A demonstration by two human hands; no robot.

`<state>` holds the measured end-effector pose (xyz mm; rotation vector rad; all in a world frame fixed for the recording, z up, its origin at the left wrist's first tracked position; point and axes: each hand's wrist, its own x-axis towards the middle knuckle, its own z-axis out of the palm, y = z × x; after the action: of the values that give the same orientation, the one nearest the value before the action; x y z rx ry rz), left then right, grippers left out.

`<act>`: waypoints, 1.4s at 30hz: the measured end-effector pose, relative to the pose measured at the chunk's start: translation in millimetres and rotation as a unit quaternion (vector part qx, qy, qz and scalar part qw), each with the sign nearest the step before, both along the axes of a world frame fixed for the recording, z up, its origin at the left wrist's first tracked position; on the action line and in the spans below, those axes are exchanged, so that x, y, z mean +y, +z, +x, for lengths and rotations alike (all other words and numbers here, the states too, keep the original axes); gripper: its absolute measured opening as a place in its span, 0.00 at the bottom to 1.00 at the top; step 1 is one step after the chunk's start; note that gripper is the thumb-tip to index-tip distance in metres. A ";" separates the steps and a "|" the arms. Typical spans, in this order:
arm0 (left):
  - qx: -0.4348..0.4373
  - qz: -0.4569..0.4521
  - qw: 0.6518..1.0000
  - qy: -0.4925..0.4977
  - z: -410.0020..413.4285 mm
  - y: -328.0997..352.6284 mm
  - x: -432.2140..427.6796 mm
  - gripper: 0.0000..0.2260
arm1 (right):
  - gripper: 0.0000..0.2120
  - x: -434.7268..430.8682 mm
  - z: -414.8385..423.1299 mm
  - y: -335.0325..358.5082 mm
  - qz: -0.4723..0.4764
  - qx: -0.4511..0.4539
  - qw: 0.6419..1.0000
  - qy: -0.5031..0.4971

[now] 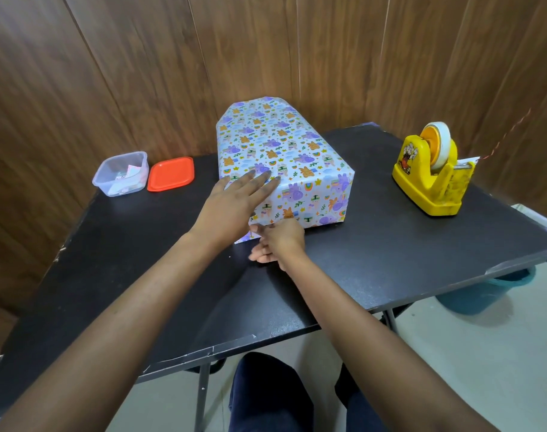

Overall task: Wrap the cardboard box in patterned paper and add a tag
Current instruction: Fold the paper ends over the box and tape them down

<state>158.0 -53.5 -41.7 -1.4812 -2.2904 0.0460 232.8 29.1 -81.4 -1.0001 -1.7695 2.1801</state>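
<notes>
- Wood panelling backs a black table [390, 244]; the paper-wrapped box [281, 151] sits mid-table.
- Left hand [234, 198] presses flat, fingers straight, on its top.
- Right hand [278, 241] pinches the paper flap [244, 238] at its near bottom edge.

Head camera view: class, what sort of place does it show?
Probably a small indoor craft or gift-wrapping corner: a black folding table against wood-panelled walls, holding a yellow tape dispenser and a wrapped box.
</notes>
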 end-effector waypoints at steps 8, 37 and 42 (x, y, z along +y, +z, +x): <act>0.013 -0.009 1.000 0.005 -3.1 -1.4 -1.0 0.39 | 0.21 15.3 11.8 -2.9 0.157 -0.046 0.986 0.029; -0.002 0.002 1.000 -0.003 -4.7 -2.7 -0.6 0.36 | 0.21 21.8 7.4 -1.7 0.463 -0.060 0.881 0.080; -0.270 0.114 0.954 -0.068 -9.9 10.4 -3.4 0.27 | 0.17 52.6 37.8 38.9 0.444 0.045 0.893 0.049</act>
<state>148.1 -56.9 -31.3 -1.6702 -2.4724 -0.7216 270.6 81.6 -42.5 -0.5586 -2.4048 1.1330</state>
